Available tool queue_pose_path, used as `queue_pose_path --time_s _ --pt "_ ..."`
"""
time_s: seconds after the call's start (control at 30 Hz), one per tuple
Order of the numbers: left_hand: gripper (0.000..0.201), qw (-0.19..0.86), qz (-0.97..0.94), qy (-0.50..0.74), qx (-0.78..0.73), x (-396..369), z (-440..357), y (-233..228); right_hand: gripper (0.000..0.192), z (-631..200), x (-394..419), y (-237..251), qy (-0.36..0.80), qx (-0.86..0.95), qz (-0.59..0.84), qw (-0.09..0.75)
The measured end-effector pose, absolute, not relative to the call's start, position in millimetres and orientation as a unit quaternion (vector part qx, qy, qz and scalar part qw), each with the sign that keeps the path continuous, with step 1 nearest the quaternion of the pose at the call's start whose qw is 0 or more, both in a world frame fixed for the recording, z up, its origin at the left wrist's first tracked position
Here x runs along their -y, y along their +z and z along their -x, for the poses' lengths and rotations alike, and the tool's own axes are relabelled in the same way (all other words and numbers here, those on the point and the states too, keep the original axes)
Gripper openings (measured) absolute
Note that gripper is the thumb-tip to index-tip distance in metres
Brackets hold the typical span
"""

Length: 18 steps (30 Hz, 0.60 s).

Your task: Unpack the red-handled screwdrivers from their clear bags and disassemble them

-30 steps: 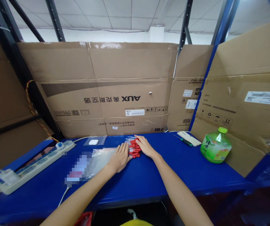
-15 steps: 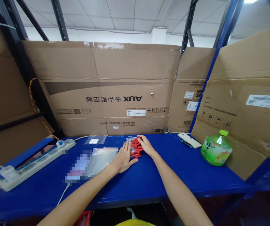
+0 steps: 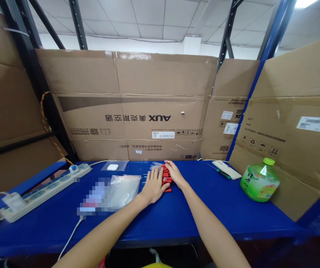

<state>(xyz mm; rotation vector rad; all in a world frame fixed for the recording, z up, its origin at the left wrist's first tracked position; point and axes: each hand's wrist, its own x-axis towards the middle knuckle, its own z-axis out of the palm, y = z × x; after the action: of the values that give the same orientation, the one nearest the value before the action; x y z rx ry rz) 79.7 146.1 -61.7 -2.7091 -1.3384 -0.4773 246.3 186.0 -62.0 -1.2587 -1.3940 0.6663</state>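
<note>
A row of small red-handled screwdrivers lies on the blue table, with red handles to the right and thin pale shafts to the left. My left hand rests flat across the shafts and part of the handles, its fingers stretched out and slightly spread. At the handle ends, my right hand lies against the far right side of the row with its fingers extended. Both hands touch the bunch, and much of it is hidden under my left hand. Clear plastic bags lie left of my left hand.
A blurred-out phone with a cable lies left of the bags. Behind it are a small white case and a power strip. A green-handled screwdriver, a whitish slab and a green bottle stand or lie right. Cardboard encloses the table.
My left hand has slid a little right and now covers more of the red handles. The bunch has shifted slightly right, and the camera view has moved a little.
</note>
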Motion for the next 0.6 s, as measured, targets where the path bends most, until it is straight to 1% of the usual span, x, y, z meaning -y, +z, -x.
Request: queue_pose_path --time_s 0.17,0.27,0.37,0.47,0.53,0.6 --pt "0.079 0.059 0.884 -0.183 0.426 -134 -76 -49 0.048 -246 -187 -62 0.273 0.589 0.535 0.540" --pt "0.073 0.058 0.885 -0.216 0.409 -124 -76 -35 0.051 -247 -187 -62 0.272 0.588 0.541 0.536" --pt "0.061 0.045 0.900 -0.235 0.364 -111 -73 -17 0.051 -249 -187 -63 0.256 0.583 0.548 0.543" --pt "0.046 0.023 0.921 -0.239 0.309 -90 -65 -4 0.049 -250 -188 -64 0.230 0.566 0.562 0.557" --pt "0.035 0.016 0.919 -0.234 0.315 -74 -59 -3 0.048 -252 -187 -63 0.191 0.559 0.573 0.569" --pt "0.030 0.035 0.908 -0.230 0.350 -60 -55 -7 0.047 -254 -185 -61 0.142 0.555 0.581 0.578"
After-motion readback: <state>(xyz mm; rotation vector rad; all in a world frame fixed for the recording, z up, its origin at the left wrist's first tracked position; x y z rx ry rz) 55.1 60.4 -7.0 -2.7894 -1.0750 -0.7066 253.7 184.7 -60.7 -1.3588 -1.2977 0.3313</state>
